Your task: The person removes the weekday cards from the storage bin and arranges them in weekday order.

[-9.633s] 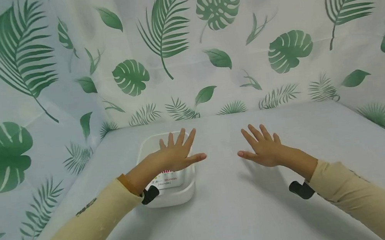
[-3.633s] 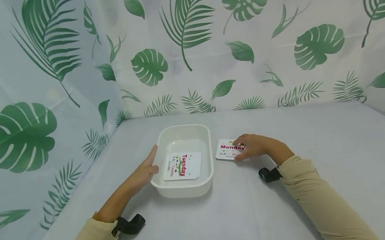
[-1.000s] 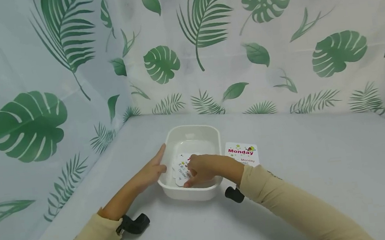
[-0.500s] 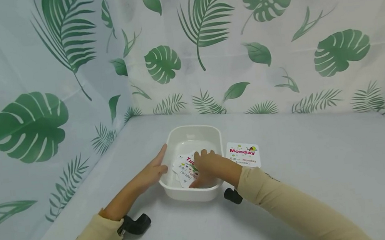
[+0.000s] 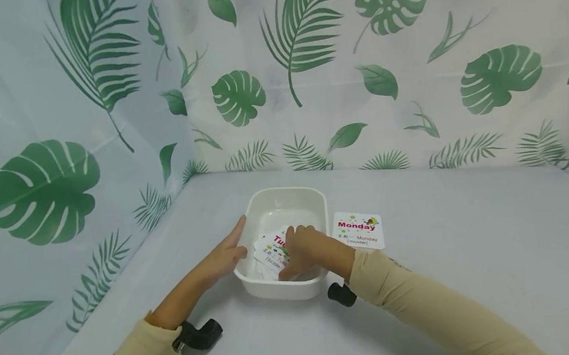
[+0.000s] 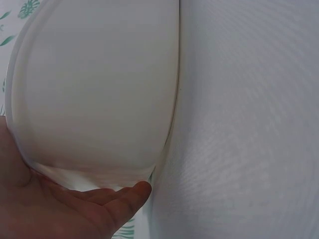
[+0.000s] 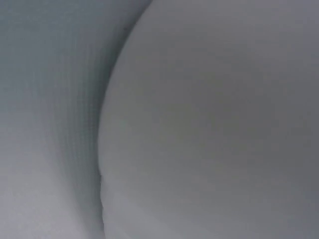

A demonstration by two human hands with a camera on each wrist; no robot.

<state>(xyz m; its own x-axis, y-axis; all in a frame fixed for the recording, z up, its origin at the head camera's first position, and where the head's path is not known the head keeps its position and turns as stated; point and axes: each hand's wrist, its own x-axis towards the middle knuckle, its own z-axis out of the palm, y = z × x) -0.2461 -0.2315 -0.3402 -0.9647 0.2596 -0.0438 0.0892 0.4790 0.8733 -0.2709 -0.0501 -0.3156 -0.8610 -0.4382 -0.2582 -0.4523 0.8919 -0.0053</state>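
Note:
A white plastic tub (image 5: 284, 193) holds a small stack of white cards. The top one is a card printed "Tuesday" (image 5: 273, 251), lying slanted. My right hand (image 5: 306, 250) reaches over the tub's right side and grips this card by its right part, hiding much of the print. My left hand (image 5: 222, 258) rests with extended fingers against the left wall of the tub. In the left wrist view its fingers (image 6: 127, 201) lie along the tub's outer wall (image 6: 99, 89). Only the pale outer wall of the tub (image 7: 199, 119) shows, blurred, in the right wrist view.
A "Monday" card (image 5: 359, 231) lies face up on the white-covered table (image 5: 427, 266), just right of the tub. Leaf-printed curtains (image 5: 327, 82) close off the back and left side. Black wrist cameras (image 5: 202, 335) hang below both wrists.
The Monday card moved from the tub to the table. The right hand then went into the tub onto the Tuesday card, which has turned. The left hand came to the tub's left wall.

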